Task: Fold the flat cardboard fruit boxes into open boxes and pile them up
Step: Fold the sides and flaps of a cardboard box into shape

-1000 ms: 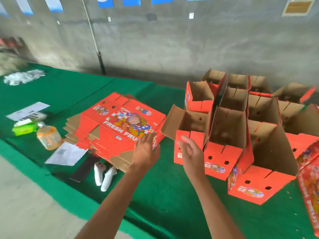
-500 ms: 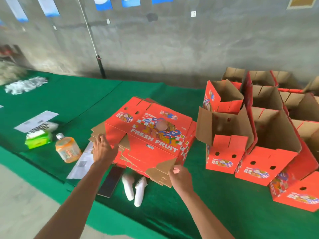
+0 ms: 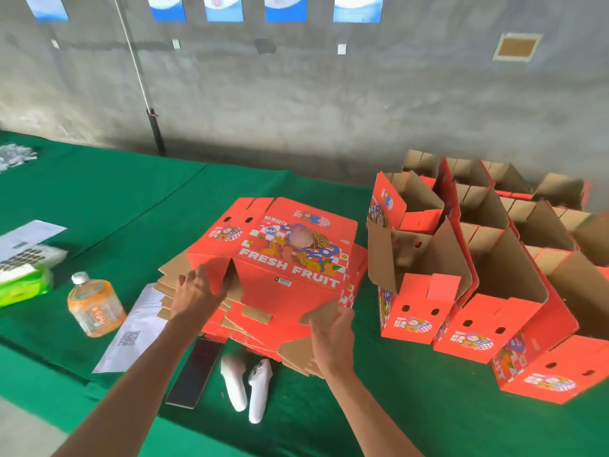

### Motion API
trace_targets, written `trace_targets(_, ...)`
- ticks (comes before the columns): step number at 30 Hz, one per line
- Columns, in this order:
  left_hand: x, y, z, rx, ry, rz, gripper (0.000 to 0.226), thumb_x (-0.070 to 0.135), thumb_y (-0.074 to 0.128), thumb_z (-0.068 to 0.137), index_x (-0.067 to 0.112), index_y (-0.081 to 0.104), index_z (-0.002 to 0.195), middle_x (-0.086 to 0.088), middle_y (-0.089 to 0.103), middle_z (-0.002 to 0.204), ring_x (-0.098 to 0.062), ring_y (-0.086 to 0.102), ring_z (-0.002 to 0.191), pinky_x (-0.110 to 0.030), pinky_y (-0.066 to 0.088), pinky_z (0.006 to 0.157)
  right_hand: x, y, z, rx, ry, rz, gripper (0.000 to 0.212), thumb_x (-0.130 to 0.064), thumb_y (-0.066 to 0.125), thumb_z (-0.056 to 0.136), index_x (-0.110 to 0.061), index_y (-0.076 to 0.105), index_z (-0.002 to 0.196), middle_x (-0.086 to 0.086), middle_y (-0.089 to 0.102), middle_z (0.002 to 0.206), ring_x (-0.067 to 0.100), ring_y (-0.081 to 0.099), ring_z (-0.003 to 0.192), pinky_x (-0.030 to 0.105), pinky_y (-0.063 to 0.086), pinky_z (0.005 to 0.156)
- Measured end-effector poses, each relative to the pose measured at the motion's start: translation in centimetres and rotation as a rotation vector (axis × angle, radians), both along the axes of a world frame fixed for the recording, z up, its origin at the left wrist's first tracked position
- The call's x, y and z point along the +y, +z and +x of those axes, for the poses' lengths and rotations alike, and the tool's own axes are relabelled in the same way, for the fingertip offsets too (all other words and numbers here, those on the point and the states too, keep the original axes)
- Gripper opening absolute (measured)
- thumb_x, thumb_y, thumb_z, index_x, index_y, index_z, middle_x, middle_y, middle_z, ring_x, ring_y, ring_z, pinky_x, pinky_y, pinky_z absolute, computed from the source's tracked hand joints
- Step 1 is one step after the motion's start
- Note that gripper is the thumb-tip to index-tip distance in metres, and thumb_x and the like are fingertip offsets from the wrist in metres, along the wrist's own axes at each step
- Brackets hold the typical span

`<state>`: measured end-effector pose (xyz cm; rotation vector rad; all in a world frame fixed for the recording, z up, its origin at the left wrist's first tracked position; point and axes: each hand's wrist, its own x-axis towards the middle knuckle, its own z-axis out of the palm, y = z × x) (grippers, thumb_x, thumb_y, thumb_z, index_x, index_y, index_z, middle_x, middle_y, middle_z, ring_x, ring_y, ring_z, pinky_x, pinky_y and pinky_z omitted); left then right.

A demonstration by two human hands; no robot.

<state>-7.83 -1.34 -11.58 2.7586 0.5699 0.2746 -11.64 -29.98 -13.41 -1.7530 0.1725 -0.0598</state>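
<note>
The top flat box (image 3: pixel 290 255) is red-orange, printed with a cartoon fruit picture and "FRESH FRUIT" in white, with two oval handle holes near its far left corner. Its near edge is tilted up off the stack (image 3: pixel 263 331) of flat boxes beneath, whose brown flaps fan out left and front. To the right, folded boxes (image 3: pixel 494 291) stand open-topped in touching rows on the green table, brown inside.
</note>
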Motion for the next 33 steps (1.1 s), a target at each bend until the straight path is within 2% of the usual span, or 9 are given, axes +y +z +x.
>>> trace_targets(3,-1.1,1.4,-0.1,-0.086,-0.032,0.073,0.037,0.029,0.055,0.100,0.003,0.054,0.126,-0.023,0.068,0.115,-0.039,0.059,0.106,-0.047,0.040,0.099,0.8,1.9,-0.4,-0.149,0.017,0.018,0.031,-0.014,0.064,0.096,-0.028,0.043,0.115,-0.001,0.070,0.085,0.021,0.066,0.066,0.044,0.054,0.055)
trace_targets(7,-1.2,5.8,-0.9,-0.402,0.028,0.042,0.014,0.002,0.053,0.097,-0.005,0.064,0.096,-0.033,0.063,0.073,-0.048,0.063,0.068,-0.052,0.054,0.073,-0.5,6.1,-0.2,-0.385,0.063,-0.102,0.031,-0.012,0.056,0.100,-0.025,0.054,0.128,-0.016,0.057,0.078,0.007,0.048,0.064,0.027,0.043,0.061)
trace_targets(12,-1.5,13.7,-2.7,-0.648,-0.001,-0.052,0.026,0.024,0.055,0.103,0.005,0.054,0.085,-0.032,0.061,0.074,-0.054,0.057,0.069,-0.047,0.043,0.060,-4.1,13.9,-0.1,-0.580,-0.041,-0.193,0.012,-0.003,0.057,0.097,-0.008,0.065,0.106,-0.011,0.032,0.064,0.008,0.035,0.059,0.021,0.032,0.060)
trace_targets(17,-4.8,21.5,-5.6,-0.921,-0.085,-0.287,0.044,0.043,0.047,0.102,0.009,0.042,0.074,-0.016,0.050,0.063,-0.036,0.050,0.060,-0.047,0.044,0.057,-10.5,22.3,-2.1,-0.861,-0.211,-0.257,0.020,-0.016,0.059,0.104,-0.002,0.073,0.102,-0.001,0.053,0.086,0.006,0.051,0.075,0.011,0.038,0.072)
trace_targets(21,-9.1,25.2,-6.9,-1.048,-0.162,-0.605,0.041,0.037,0.047,0.105,0.012,0.048,0.073,0.009,0.050,0.053,-0.006,0.042,0.046,-0.026,0.041,0.041,-17.9,27.1,-4.1,-0.671,0.058,0.029,0.014,-0.024,0.062,0.103,-0.026,0.076,0.105,-0.014,0.075,0.100,0.001,0.067,0.096,0.027,0.050,0.089)
trace_targets(25,-14.9,25.0,-6.8,-1.035,-0.201,-0.935,0.021,0.036,0.055,0.102,0.017,0.064,0.103,0.002,0.054,0.065,-0.016,0.046,0.056,-0.025,0.040,0.047,-24.5,27.9,-5.6,-0.579,0.012,0.223,0.020,-0.042,0.071,0.084,-0.026,0.078,0.095,0.001,0.077,0.107,0.020,0.068,0.108,0.041,0.045,0.100)
trace_targets(29,-21.6,20.9,-5.8,-1.027,-0.300,-0.888,0.021,0.019,0.054,0.104,0.031,0.067,0.115,0.008,0.066,0.084,-0.011,0.057,0.067,-0.024,0.050,0.059,-29.5,25.4,-6.8,-0.556,-0.020,0.392,0.026,0.008,0.039,0.099,-0.001,0.056,0.081,0.017,0.055,0.070,0.026,0.053,0.073,0.038,0.040,0.077)
trace_targets(31,-24.7,17.8,-5.1,-0.966,-0.300,-0.935,0.021,0.015,0.053,0.104,0.024,0.071,0.109,0.005,0.071,0.100,-0.015,0.062,0.089,-0.026,0.051,0.077,-32.2,23.0,-7.6,-0.544,-0.019,0.329,0.032,0.013,0.031,0.099,-0.001,0.052,0.081,0.016,0.052,0.074,0.026,0.049,0.075,0.037,0.038,0.076)
trace_targets(33,-27.3,14.4,-4.6,-0.889,-0.248,-0.969,0.017,0.018,0.055,0.104,0.019,0.072,0.104,-0.004,0.071,0.099,-0.018,0.063,0.090,-0.024,0.051,0.072,-34.6,20.2,-8.5,-0.483,-0.034,0.347,0.038,0.014,0.026,0.101,-0.001,0.053,0.079,0.019,0.055,0.074,0.026,0.055,0.073,0.034,0.042,0.079)
